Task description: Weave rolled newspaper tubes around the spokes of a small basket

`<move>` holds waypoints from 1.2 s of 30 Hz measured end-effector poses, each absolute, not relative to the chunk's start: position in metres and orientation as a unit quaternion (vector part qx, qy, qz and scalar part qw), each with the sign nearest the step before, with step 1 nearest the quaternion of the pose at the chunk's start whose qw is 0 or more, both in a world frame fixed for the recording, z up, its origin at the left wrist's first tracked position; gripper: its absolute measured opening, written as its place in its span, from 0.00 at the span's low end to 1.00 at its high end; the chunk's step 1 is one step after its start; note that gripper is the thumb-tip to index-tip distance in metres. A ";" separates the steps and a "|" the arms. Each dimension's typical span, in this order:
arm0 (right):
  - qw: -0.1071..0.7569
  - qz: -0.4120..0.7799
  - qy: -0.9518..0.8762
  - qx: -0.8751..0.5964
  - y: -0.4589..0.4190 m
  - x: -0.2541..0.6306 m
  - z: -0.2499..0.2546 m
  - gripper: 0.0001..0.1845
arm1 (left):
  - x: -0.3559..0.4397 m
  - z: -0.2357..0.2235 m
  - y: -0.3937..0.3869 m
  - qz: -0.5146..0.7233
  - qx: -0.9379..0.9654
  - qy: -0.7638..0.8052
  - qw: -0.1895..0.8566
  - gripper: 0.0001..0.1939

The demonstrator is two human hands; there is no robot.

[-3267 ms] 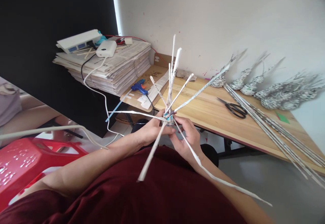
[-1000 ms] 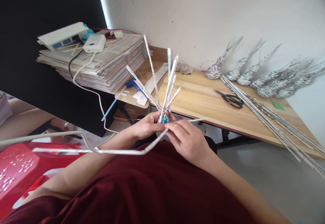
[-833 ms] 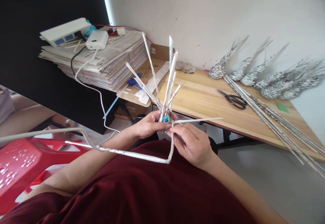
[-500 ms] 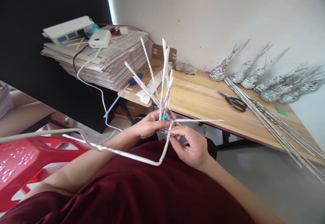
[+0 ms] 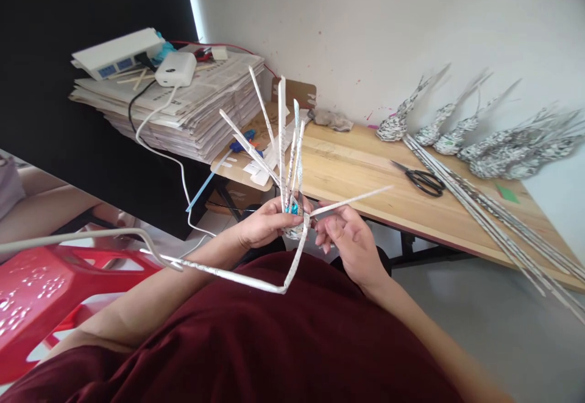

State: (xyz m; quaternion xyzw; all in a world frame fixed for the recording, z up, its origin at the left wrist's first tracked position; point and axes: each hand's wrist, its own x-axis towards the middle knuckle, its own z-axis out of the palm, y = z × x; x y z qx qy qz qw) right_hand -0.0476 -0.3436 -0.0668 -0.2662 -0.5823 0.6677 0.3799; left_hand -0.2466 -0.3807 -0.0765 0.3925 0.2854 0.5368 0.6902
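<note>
My left hand [image 5: 269,222] is closed around the base of a small woven newspaper piece [image 5: 292,231], with something shiny blue [image 5: 291,208] inside it. Several rolled paper tubes [image 5: 282,141] stand up and fan out from the base. One bent paper tube [image 5: 256,280] drops toward my shirt, then runs left across my forearm. Another paper tube [image 5: 365,197] sticks out to the right. Beside the base, my right hand [image 5: 350,238] has its fingers loosely curled and parted, the index finger against that right-pointing tube.
Black scissors [image 5: 423,183] and long paper tubes [image 5: 484,220] lie on the wooden table [image 5: 351,159]. Woven pieces [image 5: 393,125] line the wall. At left are a newspaper stack [image 5: 183,110] with a power strip [image 5: 119,52], a red stool [image 5: 41,305] and another person's legs [image 5: 36,199].
My right hand has shifted up and its fingers have loosened. The right-pointing tube now slants upward instead of lying level. The woven piece has moved slightly left in my left hand.
</note>
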 end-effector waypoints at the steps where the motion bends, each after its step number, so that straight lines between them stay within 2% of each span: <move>1: 0.387 0.671 -0.579 -0.256 -0.342 -0.049 -0.065 0.16 | -0.246 -0.076 -0.381 0.530 0.398 0.282 0.694 0.13; 4: 0.412 0.690 -0.541 -0.247 -0.337 -0.055 -0.063 0.12 | -0.245 -0.074 -0.383 0.516 0.396 0.287 0.703 0.13; 10: 0.418 0.741 -0.448 -0.276 -0.333 -0.060 -0.065 0.17 | -0.246 -0.067 -0.385 0.490 0.401 0.312 0.708 0.11; 19: 0.418 0.738 -0.447 -0.285 -0.333 -0.059 -0.063 0.17 | -0.251 -0.075 -0.383 0.482 0.431 0.284 0.708 0.12; 29: 0.372 0.693 -0.531 -0.315 -0.322 -0.062 -0.045 0.19 | -0.247 -0.064 -0.386 0.458 0.432 0.346 0.696 0.12; 36: 0.361 0.621 -0.618 -0.318 -0.324 -0.067 -0.041 0.20 | -0.251 -0.068 -0.386 0.470 0.470 0.384 0.640 0.21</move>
